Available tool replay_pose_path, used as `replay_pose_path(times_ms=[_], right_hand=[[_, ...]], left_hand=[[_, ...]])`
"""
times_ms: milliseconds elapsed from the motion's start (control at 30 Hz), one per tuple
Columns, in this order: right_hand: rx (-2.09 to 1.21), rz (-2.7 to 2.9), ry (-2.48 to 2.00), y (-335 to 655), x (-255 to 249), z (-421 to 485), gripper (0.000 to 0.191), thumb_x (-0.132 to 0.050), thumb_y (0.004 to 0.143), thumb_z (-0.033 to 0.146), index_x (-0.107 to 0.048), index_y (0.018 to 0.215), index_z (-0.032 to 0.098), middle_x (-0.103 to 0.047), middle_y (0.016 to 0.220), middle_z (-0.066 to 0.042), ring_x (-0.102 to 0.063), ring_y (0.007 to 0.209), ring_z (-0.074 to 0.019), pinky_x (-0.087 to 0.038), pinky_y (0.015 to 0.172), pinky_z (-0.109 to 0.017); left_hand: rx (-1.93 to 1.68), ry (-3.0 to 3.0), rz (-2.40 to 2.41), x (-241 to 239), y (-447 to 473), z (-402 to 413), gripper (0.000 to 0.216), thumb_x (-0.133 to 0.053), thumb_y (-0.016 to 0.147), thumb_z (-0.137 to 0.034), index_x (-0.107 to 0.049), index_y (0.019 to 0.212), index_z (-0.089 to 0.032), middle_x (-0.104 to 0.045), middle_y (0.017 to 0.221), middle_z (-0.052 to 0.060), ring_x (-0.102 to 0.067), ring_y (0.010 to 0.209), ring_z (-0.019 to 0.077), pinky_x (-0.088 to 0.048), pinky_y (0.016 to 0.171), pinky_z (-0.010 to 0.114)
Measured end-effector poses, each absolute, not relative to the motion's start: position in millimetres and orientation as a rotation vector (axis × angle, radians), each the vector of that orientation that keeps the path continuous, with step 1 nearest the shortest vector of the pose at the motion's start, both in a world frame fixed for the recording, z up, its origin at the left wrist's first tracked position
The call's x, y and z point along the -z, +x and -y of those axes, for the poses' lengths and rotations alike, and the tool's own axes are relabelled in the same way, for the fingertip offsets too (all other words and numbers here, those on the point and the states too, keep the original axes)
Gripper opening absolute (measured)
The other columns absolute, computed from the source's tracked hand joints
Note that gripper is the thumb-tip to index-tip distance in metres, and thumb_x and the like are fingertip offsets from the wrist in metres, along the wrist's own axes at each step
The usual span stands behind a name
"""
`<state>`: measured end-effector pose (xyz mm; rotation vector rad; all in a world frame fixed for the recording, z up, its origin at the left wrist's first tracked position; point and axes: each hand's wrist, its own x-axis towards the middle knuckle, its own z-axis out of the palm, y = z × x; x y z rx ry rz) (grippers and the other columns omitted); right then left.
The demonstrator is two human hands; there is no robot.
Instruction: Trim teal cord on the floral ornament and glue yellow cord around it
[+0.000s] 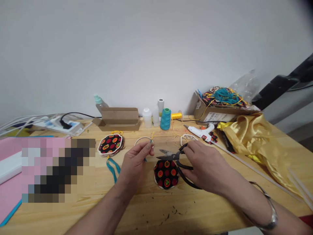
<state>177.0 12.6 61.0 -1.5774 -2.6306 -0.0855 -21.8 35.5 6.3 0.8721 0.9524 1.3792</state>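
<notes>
My left hand [138, 160] is closed in a pinch, with yellow and teal thread [153, 133] showing at the fingertips. A thin pale ring [141, 138] appears just behind those fingers; whether they grip it too is unclear. In my right hand [202, 164] is a pair of black-handled scissors [170, 156], their blades parted and pointing left toward the pinched fingers. Beneath the blades lies a round, dark, flower-patterned fabric piece [166, 176] with a pale edge. A stack of similar framed pieces [110, 145], with a teal tassel [112, 169], sits left of my left hand.
Along the wall stand an open cardboard box [119, 119], a teal thread cone [165, 119] and a yellow spool [176, 116]. To the right are a white glue gun [201, 132], gold cloth [254, 140] and a filled carton [215, 114]. A power strip [61, 125] lies left.
</notes>
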Motion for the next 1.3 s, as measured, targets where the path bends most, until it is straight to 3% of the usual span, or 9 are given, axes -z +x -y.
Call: replay_pose_path(times_ms=[267, 433, 700, 900, 1100, 1167, 1300], right_hand=[[0.102, 2.723, -1.608, 168.0, -61.1, -17.3, 0.029, -0.067, 0.069, 0.038, -0.063, 0.084, 0.014, -0.062, 0.084, -0.010, -0.058, 0.082, -0.0254, -0.045, 0.061, -0.032], [0.027, 2.785, -1.701, 169.3, -54.7, -15.8, 0.021, -0.063, 0.075, 0.034, -0.064, 0.082, 0.014, -0.064, 0.078, -0.009, -0.061, 0.073, -0.0245, -0.045, 0.059, -0.032], [-0.012, 2.634, -1.920, 228.4, -44.9, -10.2, 0.011, -0.058, 0.075, 0.025, -0.062, 0.077, 0.016, -0.063, 0.082, -0.009, -0.060, 0.077, -0.0224, -0.043, 0.064, -0.029], [-0.115, 2.671, -1.802, 290.1, -32.9, -16.1, 0.009, -0.051, 0.078, 0.019, -0.060, 0.077, 0.018, -0.060, 0.083, -0.006, -0.056, 0.078, -0.0183, -0.042, 0.069, -0.029], [-0.036, 2.530, -1.770, 258.1, -51.5, -26.4, 0.012, -0.053, 0.075, 0.018, -0.062, 0.082, 0.017, -0.060, 0.084, -0.007, -0.056, 0.079, -0.0215, -0.043, 0.069, -0.033], [-0.170, 2.398, -1.583, 225.6, -61.0, -31.3, 0.019, -0.044, 0.083, 0.017, -0.063, 0.081, 0.019, -0.061, 0.081, -0.005, -0.056, 0.080, -0.0188, -0.042, 0.073, -0.032], [-0.632, 2.108, -1.306, 160.9, -58.2, -44.1, 0.018, -0.050, 0.084, 0.022, -0.063, 0.071, 0.017, -0.061, 0.069, -0.001, -0.053, 0.066, -0.0130, -0.041, 0.063, -0.026]], left_hand=[[-1.371, 0.829, -0.923, -6.9, -19.6, -34.5, 0.009, -0.068, 0.070, -0.025, -0.071, 0.072, -0.017, -0.057, 0.057, -0.002, -0.046, 0.063, 0.0099, -0.034, 0.069, 0.022], [-1.368, 0.778, -0.902, -7.9, -19.9, -34.4, 0.008, -0.067, 0.071, -0.023, -0.069, 0.069, -0.015, -0.057, 0.061, -0.001, -0.047, 0.065, 0.0092, -0.035, 0.069, 0.021], [-1.338, 0.663, -0.844, -8.8, -21.0, -38.9, 0.010, -0.068, 0.070, -0.023, -0.066, 0.066, -0.014, -0.053, 0.061, -0.002, -0.045, 0.061, 0.0081, -0.038, 0.062, 0.019], [-1.328, 0.606, -0.849, -9.9, -19.1, -37.2, 0.011, -0.070, 0.068, -0.022, -0.065, 0.065, -0.013, -0.054, 0.062, -0.001, -0.046, 0.061, 0.0079, -0.039, 0.060, 0.018], [-1.315, 0.593, -0.870, -8.5, -20.2, -38.6, 0.011, -0.070, 0.067, -0.022, -0.065, 0.065, -0.013, -0.054, 0.062, -0.002, -0.045, 0.060, 0.0072, -0.038, 0.059, 0.018], [-1.311, 0.599, -0.877, -8.2, -19.9, -38.5, 0.012, -0.070, 0.067, -0.023, -0.064, 0.064, -0.013, -0.054, 0.061, -0.002, -0.045, 0.059, 0.0072, -0.037, 0.059, 0.018], [-1.283, 0.595, -0.892, -8.8, -18.5, -36.5, 0.012, -0.070, 0.068, -0.024, -0.065, 0.065, -0.013, -0.054, 0.061, -0.002, -0.046, 0.059, 0.0079, -0.037, 0.060, 0.019]])
